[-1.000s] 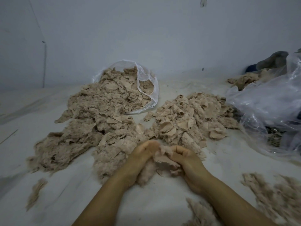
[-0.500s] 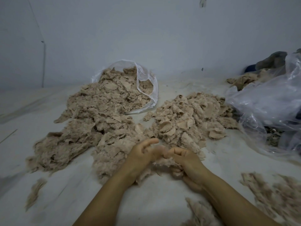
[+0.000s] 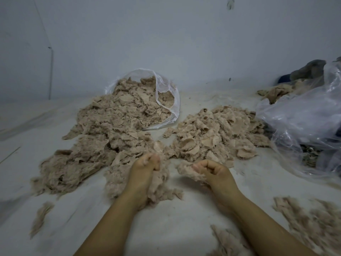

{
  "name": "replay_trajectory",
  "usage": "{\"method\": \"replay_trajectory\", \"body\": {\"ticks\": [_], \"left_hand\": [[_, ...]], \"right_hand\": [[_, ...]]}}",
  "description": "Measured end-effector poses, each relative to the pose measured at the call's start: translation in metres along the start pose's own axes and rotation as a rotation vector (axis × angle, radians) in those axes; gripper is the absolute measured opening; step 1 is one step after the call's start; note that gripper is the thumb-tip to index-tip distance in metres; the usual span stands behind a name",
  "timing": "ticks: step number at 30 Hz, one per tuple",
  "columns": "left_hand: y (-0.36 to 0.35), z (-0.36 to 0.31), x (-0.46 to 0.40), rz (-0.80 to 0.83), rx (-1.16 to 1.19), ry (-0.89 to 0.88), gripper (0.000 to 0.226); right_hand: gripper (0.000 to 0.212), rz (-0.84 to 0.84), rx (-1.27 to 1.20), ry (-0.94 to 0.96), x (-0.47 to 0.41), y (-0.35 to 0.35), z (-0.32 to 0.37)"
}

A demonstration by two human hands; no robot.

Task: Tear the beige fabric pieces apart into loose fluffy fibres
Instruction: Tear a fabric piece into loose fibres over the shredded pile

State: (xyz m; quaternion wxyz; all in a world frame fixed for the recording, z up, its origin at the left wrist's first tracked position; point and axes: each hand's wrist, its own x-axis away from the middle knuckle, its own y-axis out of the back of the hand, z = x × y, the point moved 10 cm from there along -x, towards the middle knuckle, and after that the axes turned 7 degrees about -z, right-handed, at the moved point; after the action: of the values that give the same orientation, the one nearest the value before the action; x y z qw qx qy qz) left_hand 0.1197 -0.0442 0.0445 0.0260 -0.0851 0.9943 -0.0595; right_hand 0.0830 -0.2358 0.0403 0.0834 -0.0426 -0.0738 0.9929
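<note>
I judged the beige fabric tuft [image 3: 186,171] (near the plastic bag [image 3: 167,100]) featherlight and limp, best pinched at frayed edges, as my left hand [image 3: 145,170] and right hand [image 3: 212,171] each clutched some.

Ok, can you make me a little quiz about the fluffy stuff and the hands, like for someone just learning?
1. True or false: the left hand and right hand are touching each other.
2. What does each hand hold in its grip?
A. a beige fibre tuft
B. a clear plastic bag
C. nothing
3. Fill in: the pile of beige fabric pieces on the left spills out of a clear ____ bag.

Key
1. False: they are apart, with bare floor between them.
2. A: the left grips one tuft, the right another.
3. plastic
</note>
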Motion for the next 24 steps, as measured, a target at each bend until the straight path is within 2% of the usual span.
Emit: {"method": "replay_trajectory", "body": {"ticks": [3, 5, 8, 9, 11, 13, 15, 17, 20, 22, 24], "left_hand": [[-0.040, 0.011, 0.020, 0.277, -0.061, 0.053, 0.023], [-0.050, 0.012, 0.028, 0.318, -0.096, 0.018, 0.021], [-0.035, 0.008, 0.021, 0.180, -0.077, 0.016, 0.010], [-0.025, 0.004, 0.016, 0.101, -0.045, 0.005, 0.010], [-0.006, -0.006, 0.008, -0.049, -0.009, -0.066, 0.012], [-0.005, -0.012, 0.008, -0.054, -0.007, -0.106, 0.011], [-0.016, -0.012, 0.014, 0.017, -0.029, -0.141, 0.010], [-0.026, -0.014, 0.019, 0.083, -0.086, -0.213, 0.008], [-0.038, -0.013, 0.024, 0.173, -0.110, -0.242, 0.008], [-0.036, -0.010, 0.022, 0.149, -0.086, -0.205, 0.014], [-0.031, -0.007, 0.019, 0.112, -0.053, -0.169, 0.017]], "right_hand": [[0.022, -0.001, 0.070, 0.088, 0.003, -0.004, 0.002], [0.021, 0.018, 0.112, 0.121, 0.006, -0.007, 0.003], [0.021, 0.065, 0.112, 0.049, 0.006, -0.008, -0.004], [0.024, 0.127, 0.142, -0.005, 0.007, -0.011, -0.008], [0.032, 0.369, 0.284, -0.116, 0.018, -0.025, -0.018], [0.042, 0.510, 0.337, -0.169, 0.028, -0.034, -0.022], [0.056, 0.408, 0.232, -0.195, 0.022, -0.031, -0.021], [0.060, 0.277, 0.091, -0.235, 0.015, -0.025, -0.024], [0.035, 0.142, -0.048, -0.196, 0.010, -0.017, -0.019], [0.021, 0.067, -0.074, -0.104, 0.005, -0.007, -0.008], [0.017, 0.050, -0.093, -0.054, 0.004, -0.003, -0.002]]}}
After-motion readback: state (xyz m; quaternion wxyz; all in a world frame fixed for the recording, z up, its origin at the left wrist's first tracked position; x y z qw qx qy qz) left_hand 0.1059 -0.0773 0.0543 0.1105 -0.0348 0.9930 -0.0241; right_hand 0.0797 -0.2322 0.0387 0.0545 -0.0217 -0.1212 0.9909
